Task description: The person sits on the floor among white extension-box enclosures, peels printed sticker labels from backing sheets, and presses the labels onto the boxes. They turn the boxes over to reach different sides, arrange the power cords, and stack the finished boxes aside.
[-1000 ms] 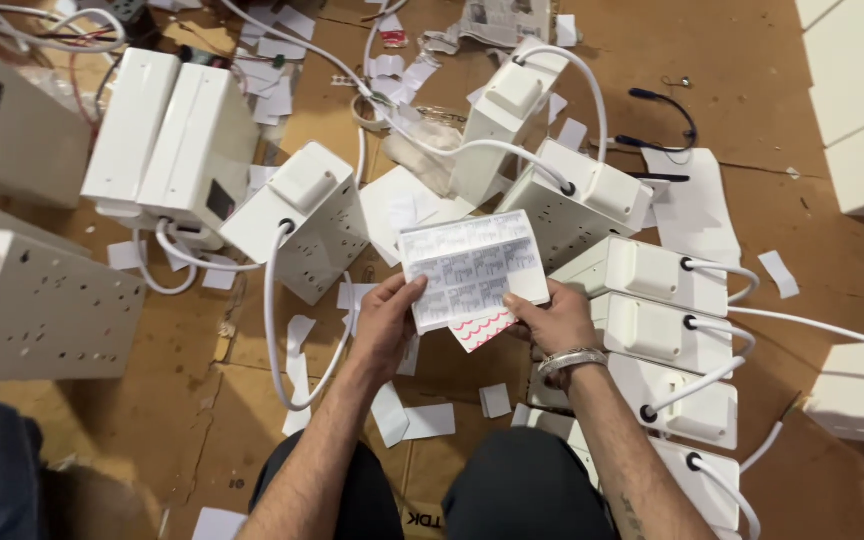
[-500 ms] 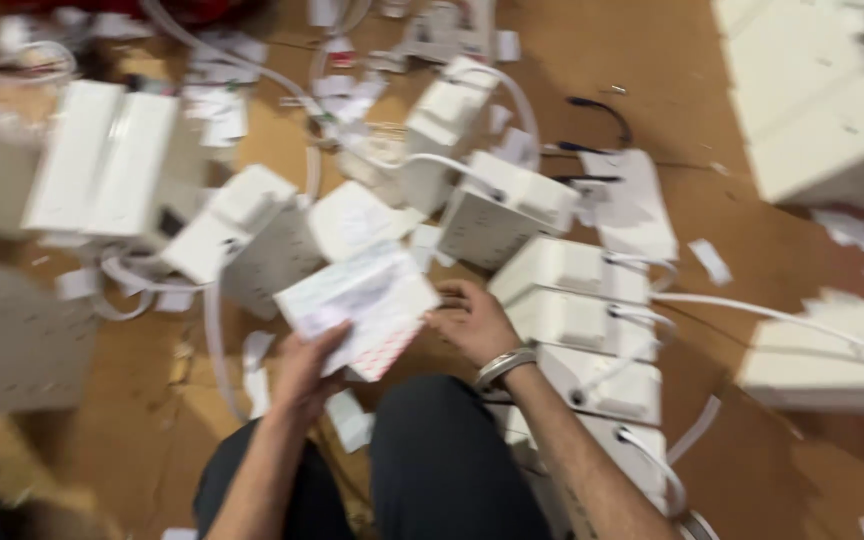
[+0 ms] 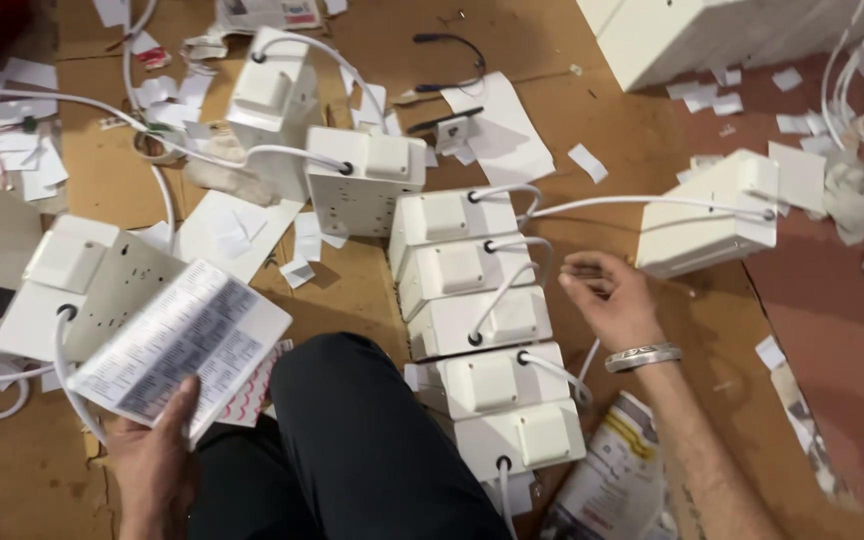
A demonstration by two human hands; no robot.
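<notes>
My left hand (image 3: 152, 455) holds a white sheet of small printed labels (image 3: 184, 350) at the lower left, beside my black-trousered knee (image 3: 352, 440). My right hand (image 3: 607, 300), with a metal bracelet on the wrist, hovers empty with fingers loosely apart just right of a row of several white boxes with white cables (image 3: 472, 320). A further white box (image 3: 709, 215) lies tilted to the right of that hand, its cable running left over the row.
More white boxes lie at the left (image 3: 82, 290) and upper middle (image 3: 367, 180) on a brown cardboard floor (image 3: 632, 130). Paper scraps and backing sheets are scattered around. A printed leaflet (image 3: 612, 480) lies near my right forearm. Large white cases (image 3: 692, 35) stand at the upper right.
My right hand has let go of the label sheet and moved right, beside the row of boxes. The left hand keeps the sheet, now lower left. The view has swung right.
</notes>
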